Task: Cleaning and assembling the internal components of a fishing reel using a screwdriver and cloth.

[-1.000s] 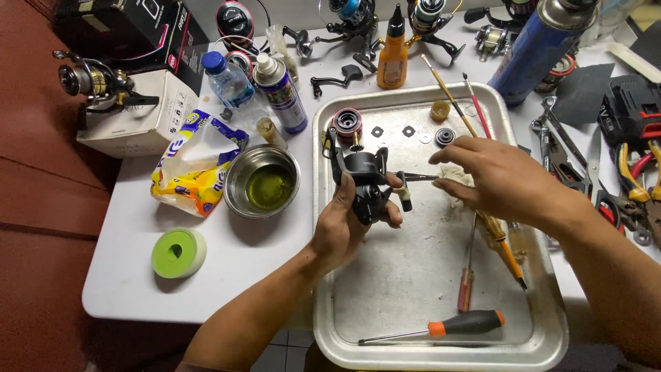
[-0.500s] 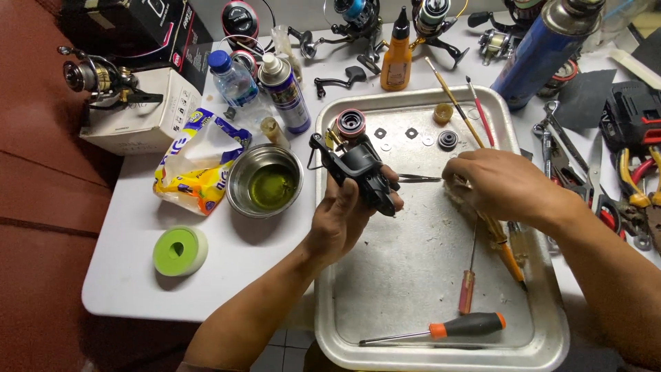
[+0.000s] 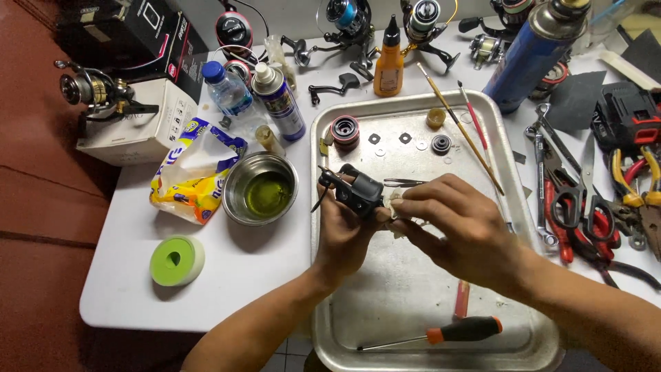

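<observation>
My left hand (image 3: 344, 234) grips a black fishing reel body (image 3: 354, 191) over the left side of a metal tray (image 3: 351, 324). My right hand (image 3: 454, 231) pinches a small whitish wad (image 3: 401, 207) against the reel's right side. Thin tweezers (image 3: 406, 182) lie on the tray just behind my right fingers. A spool (image 3: 344, 129), small washers (image 3: 390, 138) and a round black part (image 3: 441, 144) lie at the tray's far end.
An orange-and-black screwdriver (image 3: 441, 335) lies at the tray's near edge. A steel bowl of yellow-green liquid (image 3: 261, 189), a snack bag (image 3: 196, 172), a green tape roll (image 3: 177, 260), spray can (image 3: 279, 102) and oil bottle (image 3: 389, 58) stand left. Pliers and scissors (image 3: 585, 193) crowd the right.
My left hand has lowered and turned the reel body toward the right hand. My right hand has moved left from the tray's right side and now touches the reel with the wad.
</observation>
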